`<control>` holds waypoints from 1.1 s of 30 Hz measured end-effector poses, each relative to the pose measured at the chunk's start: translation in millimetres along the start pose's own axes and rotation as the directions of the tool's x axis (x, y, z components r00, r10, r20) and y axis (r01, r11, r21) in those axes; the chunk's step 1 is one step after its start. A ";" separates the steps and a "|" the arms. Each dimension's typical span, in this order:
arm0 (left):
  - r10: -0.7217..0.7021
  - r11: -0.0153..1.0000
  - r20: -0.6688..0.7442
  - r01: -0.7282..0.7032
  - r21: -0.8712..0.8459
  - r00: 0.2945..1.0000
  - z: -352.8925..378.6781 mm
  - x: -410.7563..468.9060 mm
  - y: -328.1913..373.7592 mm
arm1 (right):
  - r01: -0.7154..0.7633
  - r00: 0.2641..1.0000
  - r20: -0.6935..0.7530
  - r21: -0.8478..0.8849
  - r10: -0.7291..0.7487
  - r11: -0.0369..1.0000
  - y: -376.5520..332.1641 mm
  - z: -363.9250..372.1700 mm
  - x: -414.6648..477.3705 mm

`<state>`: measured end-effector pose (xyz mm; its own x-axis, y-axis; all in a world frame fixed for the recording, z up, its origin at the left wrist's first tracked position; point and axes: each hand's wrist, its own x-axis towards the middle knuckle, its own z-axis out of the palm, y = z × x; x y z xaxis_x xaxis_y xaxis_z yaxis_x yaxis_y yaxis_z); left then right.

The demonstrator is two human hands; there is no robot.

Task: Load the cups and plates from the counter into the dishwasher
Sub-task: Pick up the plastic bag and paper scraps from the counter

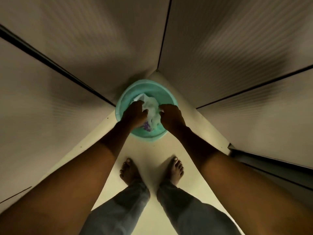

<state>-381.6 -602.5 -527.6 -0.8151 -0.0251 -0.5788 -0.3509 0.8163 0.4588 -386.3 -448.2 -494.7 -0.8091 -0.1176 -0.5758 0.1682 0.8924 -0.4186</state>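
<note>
Nearest the camera, two legs in grey-blue trousers (118,209) stand on a pale cream floor (152,155), the bare left foot (129,172) and bare right foot (175,170) set apart with toes pointing forward. Both bare forearms reach down and away from the lower corners of the view, converging towards the middle.

Beyond the feet, a round teal basin (147,135) sits on the floor, tucked where the floor narrows between tall panels. The left hand (134,113) and right hand (171,117) are both down inside it, fingers curled and gripping a crumpled white cloth (152,106) from either side. A small purple patch (147,128) shows under the cloth, near the left wrist; what it is cannot be told.

Farther off, pale ribbed panels (101,39) rise all around, split by dark seams that run in towards the basin. On the right, a dark ledge (271,164) juts from the lower panel.

Where the cups and plates are cannot be told from this view.
</note>
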 end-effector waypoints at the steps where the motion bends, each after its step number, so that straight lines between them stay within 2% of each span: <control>1: 0.016 1.000 -0.015 -0.016 0.000 1.000 -8.3 -14.9 6.0 | 0.005 1.000 -0.019 0.011 -0.005 1.000 -3.3 -12.4 -13.7; 7: 0.184 0.982 -0.123 -0.178 0.059 0.975 -87.3 -125.2 66.5 | 0.093 0.981 -0.183 0.130 -0.068 0.987 -41.1 -110.6 -107.0; 10: 0.252 0.966 -0.227 -0.233 0.109 0.941 -131.5 -174.9 103.4 | 0.195 0.939 -0.312 0.133 -0.146 0.972 -65.3 -162.3 -151.1; 13: 0.217 0.971 -0.244 -0.182 0.158 0.945 -167.1 -214.0 140.0 | 0.123 0.953 -0.287 0.085 -0.094 0.989 -87.9 -205.0 -183.5; 16: 0.254 0.962 -0.302 -0.207 0.179 0.919 -202.0 -243.6 172.1 | 0.223 0.924 -0.340 0.103 -0.177 0.969 -108.0 -242.4 -207.9; 22: 0.394 0.918 -0.420 -0.328 0.222 0.818 -272.3 -294.3 226.8 | 0.386 0.824 -0.473 0.065 -0.312 0.920 -147.1 -316.4 -258.6; 25: 0.416 0.909 -0.488 -0.347 0.230 0.767 -300.3 -311.6 247.6 | 0.455 0.762 -0.542 0.058 -0.355 0.888 -163.4 -348.4 -279.4; 29: 0.448 0.893 -0.585 -0.368 0.258 0.676 -338.2 -323.6 271.8 | 0.512 0.660 -0.657 0.038 -0.364 0.858 -184.5 -391.1 -291.7; 33: 0.486 0.872 -0.633 -0.387 0.301 0.602 -385.5 -321.4 294.3 | 0.556 0.584 -0.710 -0.002 -0.393 0.831 -214.5 -435.0 -284.8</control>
<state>-400.6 -576.7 53.3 -0.9534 0.0165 0.3013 0.1484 0.8949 0.4208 -436.9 -416.7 64.5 -0.9386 -0.1098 0.3270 -0.3114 0.6775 -0.6663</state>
